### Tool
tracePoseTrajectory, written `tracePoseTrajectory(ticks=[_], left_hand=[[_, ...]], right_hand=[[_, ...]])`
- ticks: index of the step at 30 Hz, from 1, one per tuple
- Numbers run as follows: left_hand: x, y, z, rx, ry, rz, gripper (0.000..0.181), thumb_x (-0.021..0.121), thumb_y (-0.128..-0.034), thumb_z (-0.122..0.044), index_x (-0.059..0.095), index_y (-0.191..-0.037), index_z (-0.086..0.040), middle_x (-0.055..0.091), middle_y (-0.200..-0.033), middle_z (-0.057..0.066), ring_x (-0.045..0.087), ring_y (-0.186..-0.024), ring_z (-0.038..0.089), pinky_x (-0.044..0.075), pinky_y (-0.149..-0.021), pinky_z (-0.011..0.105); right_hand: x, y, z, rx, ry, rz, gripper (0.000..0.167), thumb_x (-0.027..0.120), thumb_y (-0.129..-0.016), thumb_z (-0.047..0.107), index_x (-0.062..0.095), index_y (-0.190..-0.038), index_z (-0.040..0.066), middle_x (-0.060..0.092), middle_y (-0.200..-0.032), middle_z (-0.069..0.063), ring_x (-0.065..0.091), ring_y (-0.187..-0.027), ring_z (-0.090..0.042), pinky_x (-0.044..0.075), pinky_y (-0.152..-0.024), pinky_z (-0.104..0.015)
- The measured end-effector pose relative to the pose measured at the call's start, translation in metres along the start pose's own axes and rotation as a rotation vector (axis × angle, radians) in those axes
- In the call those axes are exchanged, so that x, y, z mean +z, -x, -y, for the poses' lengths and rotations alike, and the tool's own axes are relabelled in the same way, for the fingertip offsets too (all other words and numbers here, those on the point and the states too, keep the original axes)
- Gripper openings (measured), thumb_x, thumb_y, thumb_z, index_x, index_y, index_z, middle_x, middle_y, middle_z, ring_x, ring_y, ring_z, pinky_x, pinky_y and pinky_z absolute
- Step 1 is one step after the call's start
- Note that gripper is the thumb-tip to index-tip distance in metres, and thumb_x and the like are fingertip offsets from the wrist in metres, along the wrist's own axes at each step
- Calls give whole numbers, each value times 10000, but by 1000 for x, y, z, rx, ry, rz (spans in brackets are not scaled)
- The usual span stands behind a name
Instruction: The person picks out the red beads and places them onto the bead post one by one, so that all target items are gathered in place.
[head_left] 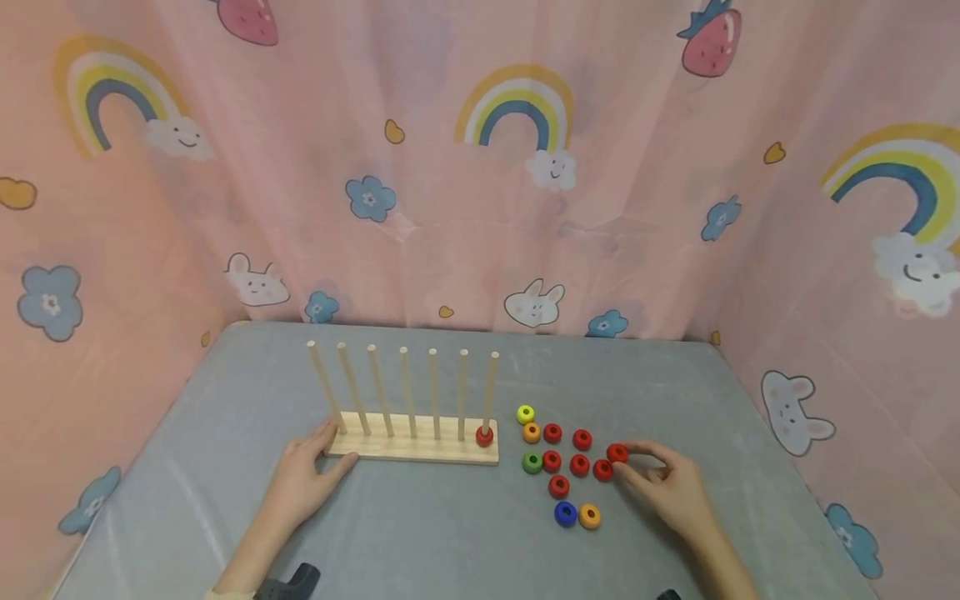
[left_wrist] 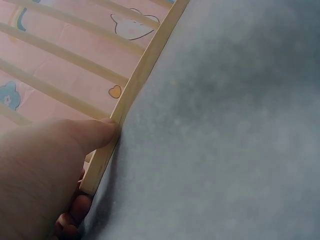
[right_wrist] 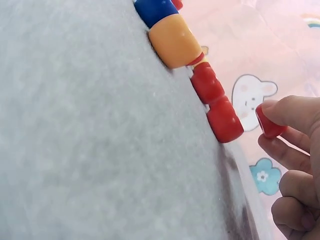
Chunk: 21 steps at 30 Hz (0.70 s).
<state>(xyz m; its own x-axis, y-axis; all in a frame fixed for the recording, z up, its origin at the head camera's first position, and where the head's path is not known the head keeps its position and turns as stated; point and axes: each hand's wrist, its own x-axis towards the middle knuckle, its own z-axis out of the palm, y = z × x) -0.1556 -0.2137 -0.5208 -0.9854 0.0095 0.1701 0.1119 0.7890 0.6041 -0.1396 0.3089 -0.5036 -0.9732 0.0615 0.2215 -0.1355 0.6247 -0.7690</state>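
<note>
A wooden peg rack with a row of several upright pegs stands on the table, one red bead at the foot of its rightmost peg. My left hand grips the rack's left end. In the left wrist view, the thumb presses the edge of the base and fingers curl below its end. Over on the right, my right hand pinches a red bead between thumb and fingers. The right wrist view has this bead raised off the table, apart from the red bead nearby.
Right of the rack lie several loose red beads. Among them are a yellow bead, a green bead, a blue bead and two orange beads. A pink patterned curtain surrounds the grey table.
</note>
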Motion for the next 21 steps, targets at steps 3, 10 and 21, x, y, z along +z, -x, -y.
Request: tracePoseTrajectory(ticks=[3, 10, 21], left_hand=[[-1, 0, -1, 5, 0, -3, 712, 780, -986, -303, 500, -1531, 60, 501, -1573, 243, 539, -1304, 515, 465, -1047, 666], [-1, 1, -1, 8, 1, -7, 714, 782, -982, -291, 494, -1533, 61, 499, -1577, 231, 545, -1288, 511, 469, -1037, 665], [0, 0, -1, 0, 0, -2, 710, 779, -986, -304, 502, -1531, 57, 498, -1578, 234, 542, -1293, 515, 466, -1039, 664]], right_hand=[[1, -1, 2, 3, 4, 2, 288, 883, -885, 142, 775, -1145, 81, 775, -1017, -129, 230, -408, 47, 318, -340, -255], [3, -4, 6, 22, 1, 7, 289, 876, -894, 142, 771, -1155, 78, 769, -1031, -147, 245, -404, 34, 321, -345, -254], [7, -14, 21, 27, 25, 32, 285, 873, -904, 178, 771, -1162, 116, 627, -680, -10, 237, -411, 1, 288, -373, -239]])
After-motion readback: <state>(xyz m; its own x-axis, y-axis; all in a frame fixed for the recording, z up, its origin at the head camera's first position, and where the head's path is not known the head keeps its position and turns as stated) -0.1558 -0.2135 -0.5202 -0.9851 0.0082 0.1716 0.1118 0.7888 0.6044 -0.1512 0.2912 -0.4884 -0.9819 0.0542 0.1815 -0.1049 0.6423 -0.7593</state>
